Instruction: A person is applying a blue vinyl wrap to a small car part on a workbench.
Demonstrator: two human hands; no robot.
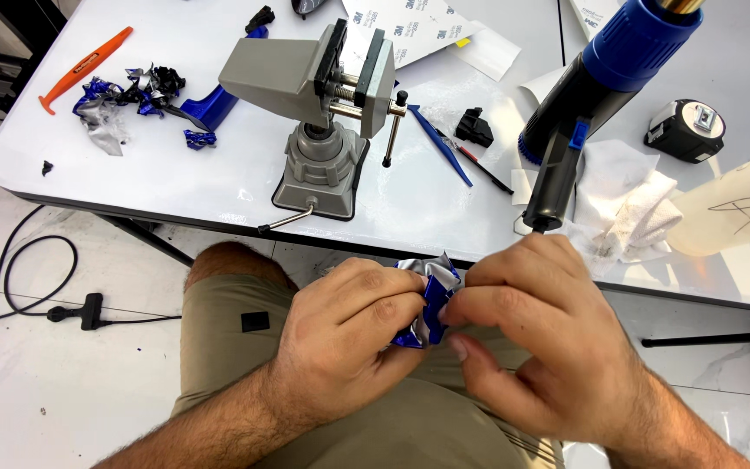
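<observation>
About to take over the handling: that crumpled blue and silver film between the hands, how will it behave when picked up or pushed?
The crumpled film looks thin and creased, so probably floppy and very light. Both the left hand and right hand pinch it with fingertips alone. Its glossy surface may be slippery, and a push would likely slide it.

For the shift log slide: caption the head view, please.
Both hands, left hand and right hand, pinch crumpled blue-and-silver film over the lap, below a table vise.
</observation>
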